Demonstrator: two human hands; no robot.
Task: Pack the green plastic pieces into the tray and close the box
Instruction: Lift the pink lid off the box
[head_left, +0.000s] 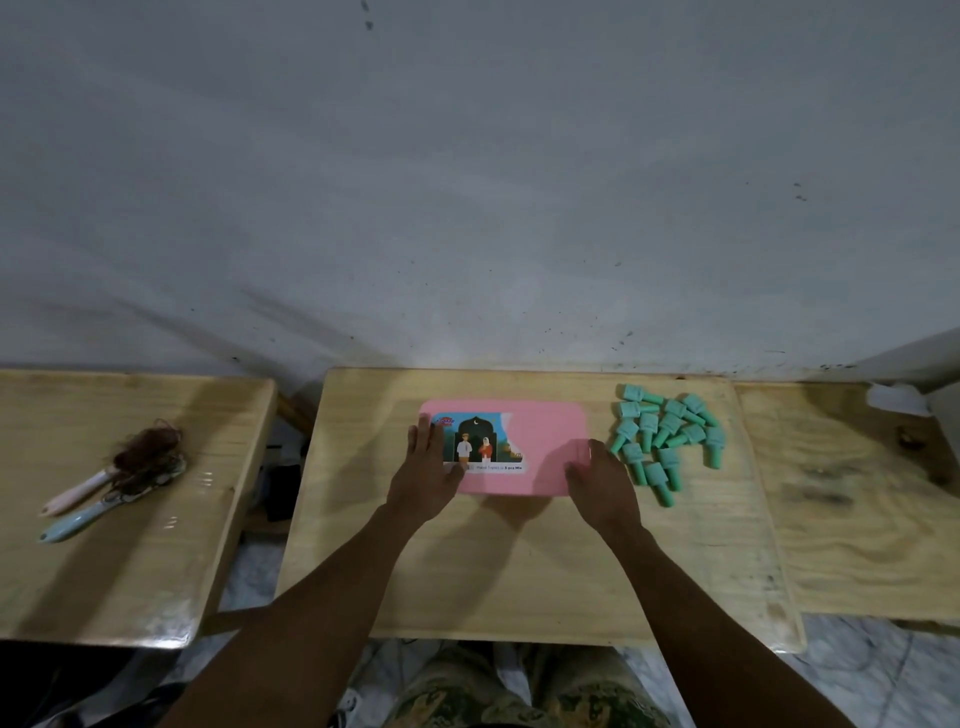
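Note:
A flat pink box (545, 431) with a printed picture label on its left half lies lid-down-shut in the middle of the centre wooden table (519, 571). My left hand (423, 478) rests on the box's left end, fingers spread over the label's edge. My right hand (602, 483) touches the box's near right corner, fingers curled at the edge. A loose pile of several green plastic pieces (665, 441), small cylinders with wider caps, lies on the table just right of the box. No tray is visible.
A second wooden table (130, 561) at the left carries two hairbrushes (114, 483) tangled with hair. A third wooden board (857, 519) adjoins on the right, with white paper (898, 397) at its far corner. A grey wall stands behind.

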